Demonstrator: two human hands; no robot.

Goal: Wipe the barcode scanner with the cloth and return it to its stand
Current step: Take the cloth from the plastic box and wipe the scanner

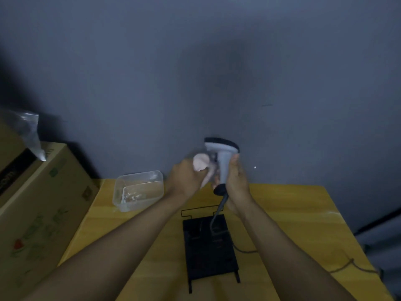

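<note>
A grey barcode scanner [223, 156] with a black head and black base is held upright above the yellow table, my right hand [237, 181] wrapped around its handle. A pale pink cloth [202, 163] is bunched in my left hand [184, 179] and pressed against the scanner's left side near the trigger. The scanner's grey cable [219, 210] hangs down to the black stand [209, 250], which lies flat on the table below my hands.
A clear plastic tub [138, 190] sits on the yellow table [293, 213] at the back left. Cardboard boxes [36, 203] stand to the left of the table. A grey wall rises directly behind. The cable trails off the table's right side.
</note>
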